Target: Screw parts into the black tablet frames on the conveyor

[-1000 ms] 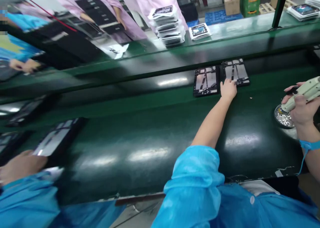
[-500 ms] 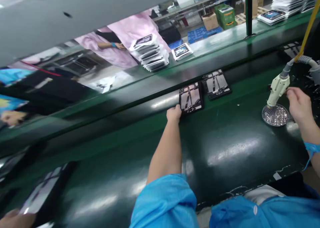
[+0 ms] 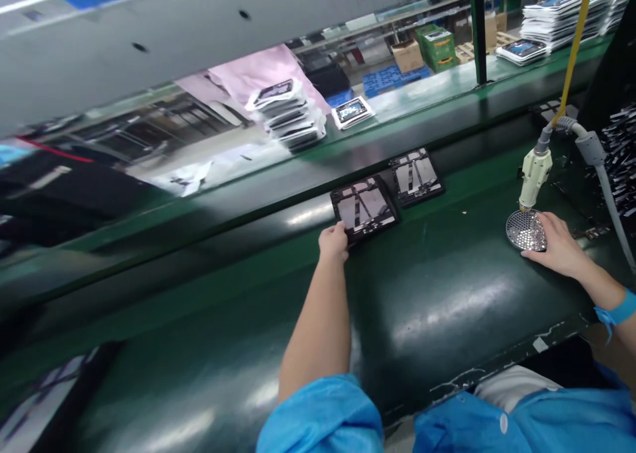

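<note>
At the middle of the green bench, my left hand [image 3: 333, 242] is closed on the near left corner of an opened tablet [image 3: 358, 208], its inner parts facing up. A second opened tablet [image 3: 417, 175] lies flat just behind it to the right. On the right, my right hand [image 3: 559, 246] is around the right side of a round perforated screw tray [image 3: 519, 231], thumb at the near rim and fingers over the small shiny screws. A cream-coloured electric screwdriver [image 3: 535, 175] hangs with its tip at the tray's far edge.
Behind the bench, a shelf holds a stack of wrapped tablets [image 3: 291, 118], a single one [image 3: 352, 112] and taller stacks [image 3: 559, 22]. A blurred tablet [image 3: 42, 403] lies at lower left. A yellow cord [image 3: 576, 49] and a grey cable [image 3: 616, 204] hang at the right.
My right hand has moved from beside the screwdriver onto the screw tray. The tablet in my left hand has turned and slid slightly left. Another person's hand at lower left is out of view.
</note>
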`<act>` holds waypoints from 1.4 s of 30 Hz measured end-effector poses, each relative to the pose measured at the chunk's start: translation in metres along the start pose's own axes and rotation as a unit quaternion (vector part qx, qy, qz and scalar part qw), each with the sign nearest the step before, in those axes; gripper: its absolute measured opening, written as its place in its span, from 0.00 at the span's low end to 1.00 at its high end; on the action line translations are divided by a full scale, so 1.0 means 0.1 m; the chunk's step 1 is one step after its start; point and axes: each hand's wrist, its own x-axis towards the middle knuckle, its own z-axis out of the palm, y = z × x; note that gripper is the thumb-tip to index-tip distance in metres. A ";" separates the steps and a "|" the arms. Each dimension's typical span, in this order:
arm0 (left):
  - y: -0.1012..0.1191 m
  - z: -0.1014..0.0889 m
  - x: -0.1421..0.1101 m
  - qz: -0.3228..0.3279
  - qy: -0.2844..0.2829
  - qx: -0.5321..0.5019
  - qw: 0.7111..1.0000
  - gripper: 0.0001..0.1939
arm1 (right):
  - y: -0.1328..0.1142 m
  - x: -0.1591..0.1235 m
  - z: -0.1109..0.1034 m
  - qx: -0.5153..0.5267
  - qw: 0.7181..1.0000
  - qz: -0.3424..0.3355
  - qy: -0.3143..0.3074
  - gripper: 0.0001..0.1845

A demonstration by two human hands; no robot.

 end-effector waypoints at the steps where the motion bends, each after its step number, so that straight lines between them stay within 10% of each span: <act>1: 0.00 -0.04 -0.08 -0.019 0.000 -0.040 0.999 0.19 | 0.01 0.01 0.01 0.003 1.000 -0.002 0.002 0.53; 10: -0.16 -0.48 -1.37 -0.102 -0.052 -0.288 0.951 0.25 | 0.01 0.12 -0.09 0.105 0.992 0.001 0.074 0.51; 17: -0.32 -0.11 -2.66 -0.133 -0.160 -0.344 0.916 0.27 | -0.57 0.89 -0.22 0.368 0.922 0.001 0.120 0.41; 22: -0.46 0.09 -3.04 -0.028 -0.229 -0.196 0.953 0.29 | -0.87 1.07 -0.28 0.475 0.871 -0.008 0.124 0.22; 26: -0.39 -0.05 -2.99 0.178 -0.200 0.013 0.963 0.22 | -0.87 0.90 -0.35 0.493 0.861 -0.059 0.110 0.18; 29: -0.17 -0.18 -2.90 0.349 -0.204 0.108 0.908 0.14 | -0.82 0.86 -0.34 0.496 0.858 -0.064 0.115 0.18; 32: 0.12 -0.18 -2.88 0.463 -0.335 0.185 0.800 0.13 | -0.78 0.89 -0.28 0.477 0.869 -0.037 0.127 0.18; 36: 0.43 -0.04 -2.97 0.519 -0.404 0.329 0.678 0.13 | -0.82 0.84 -0.21 0.460 0.878 0.005 0.135 0.23; 42: 0.52 0.11 -2.94 0.548 -0.427 0.425 0.580 0.13 | -0.96 0.77 -0.08 0.471 0.877 -0.006 0.097 0.26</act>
